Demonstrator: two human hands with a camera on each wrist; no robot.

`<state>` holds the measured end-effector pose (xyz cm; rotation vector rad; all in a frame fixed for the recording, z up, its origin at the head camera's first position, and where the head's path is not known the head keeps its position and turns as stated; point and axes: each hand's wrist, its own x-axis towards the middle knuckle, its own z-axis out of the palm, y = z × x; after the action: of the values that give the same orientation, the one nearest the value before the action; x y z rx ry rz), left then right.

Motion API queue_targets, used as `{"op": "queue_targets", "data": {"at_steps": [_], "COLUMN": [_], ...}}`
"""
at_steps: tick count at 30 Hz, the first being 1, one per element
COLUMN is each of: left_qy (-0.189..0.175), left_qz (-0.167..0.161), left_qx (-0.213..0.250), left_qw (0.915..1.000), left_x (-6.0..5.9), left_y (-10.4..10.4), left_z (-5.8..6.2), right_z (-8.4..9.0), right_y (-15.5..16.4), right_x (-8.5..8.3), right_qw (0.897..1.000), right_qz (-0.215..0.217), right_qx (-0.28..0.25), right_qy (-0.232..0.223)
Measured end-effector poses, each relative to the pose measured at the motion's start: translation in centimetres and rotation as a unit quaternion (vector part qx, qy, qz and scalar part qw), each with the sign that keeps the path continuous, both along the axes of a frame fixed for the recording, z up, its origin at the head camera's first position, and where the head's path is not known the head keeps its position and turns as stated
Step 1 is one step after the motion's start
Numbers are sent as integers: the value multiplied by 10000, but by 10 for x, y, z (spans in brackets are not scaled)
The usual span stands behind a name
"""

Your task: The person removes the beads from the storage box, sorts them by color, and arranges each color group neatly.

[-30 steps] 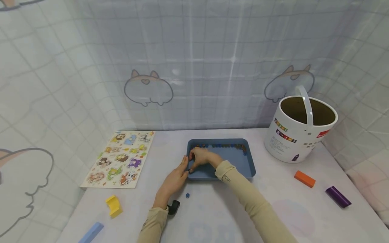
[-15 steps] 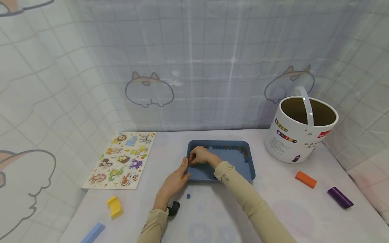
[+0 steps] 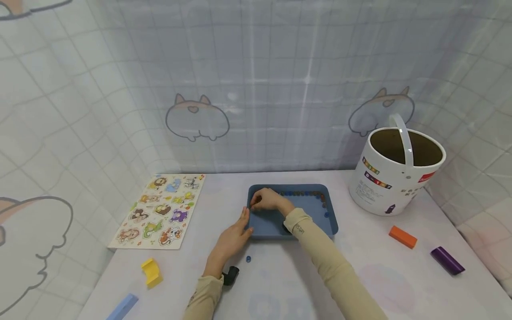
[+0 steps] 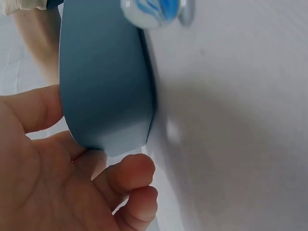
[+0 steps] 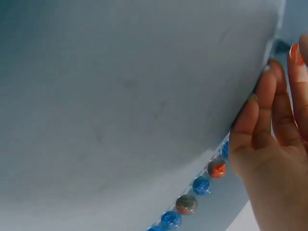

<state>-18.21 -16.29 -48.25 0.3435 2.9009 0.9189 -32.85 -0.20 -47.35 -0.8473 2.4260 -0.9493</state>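
The left hand point(image 3: 231, 240) touches the blue tray point(image 3: 269, 226) with relaxed fingers, while the right hand point(image 3: 268, 199) pinches an orange marble point(image 5: 295, 54).

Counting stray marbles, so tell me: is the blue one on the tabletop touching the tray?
Apart. The head view shows bare tabletop between the blue marble and the tray.

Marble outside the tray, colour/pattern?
The marble is whitish with blue swirls, best seen in the left wrist view.

Arms point(image 3: 332, 266) stretched forward; left hand point(image 3: 230, 240) relaxed, right hand point(image 3: 267, 199) pinching.
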Motion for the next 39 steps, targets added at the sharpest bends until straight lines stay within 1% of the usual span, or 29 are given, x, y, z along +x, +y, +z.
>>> {"op": "queue_targets", "data": {"at_steps": [2,6,13,16,18,20,22,24,25,28,31,33,35,36,38,39], "left_qy": [43,61,-85,-113,-118,-107,-87,-61,-44,-9,38,83,131,183,264,353], "left_qz": [33,103,133,93,59,37,37,26,29,-3,6,10,33,22,7,-34], "left_qx": [4,40,246,333,316,266,232,217,201,205,146,108,90,99,105,30], "left_qw": [10000,9999,9996,9993,9994,9996,9997,9997,9998,9998,9999,9999,9999,9998,9996,9994], "left_x": [0,-2,-5,-7,-8,-8,-8,-8,-8,-8,-7,-6,-5,-5,-4,-4], "left_y": [0,-3,-10,-11,-12,-12,-12,-11,-11,-10,-8,-7,-6,-6,-5,-5], "left_z": [1,1,-1,-1,-1,-1,-1,-1,0,0,1,1,1,0,0,0], "right_z": [3,15,42,54,59,61,57,50,45,23,1,-8,-16,-20,-25,-28], "right_y": [4,14,35,41,44,44,42,38,36,28,22,19,18,17,15,14], "right_x": [2,7,20,32,45,60,79,100,110,139,160,170,176,178,182,184], "right_qw": [9998,9969,9854,9803,9769,9717,9667,9637,9613,9586,9565,9547,9573,9603,9682,9729], "right_qz": [-72,-221,-126,41,215,378,478,511,511,433,305,236,222,196,136,96], "right_qx": [-182,-714,-1553,-1836,-2004,-2191,-2321,-2361,-2388,-2353,-2309,-2315,-2229,-2177,-2032,-1928], "right_qy": [-73,-243,-691,-733,-710,-800,-965,-1137,-1271,-1546,-1756,-1855,-1825,-1731,-1452,-1273]}}
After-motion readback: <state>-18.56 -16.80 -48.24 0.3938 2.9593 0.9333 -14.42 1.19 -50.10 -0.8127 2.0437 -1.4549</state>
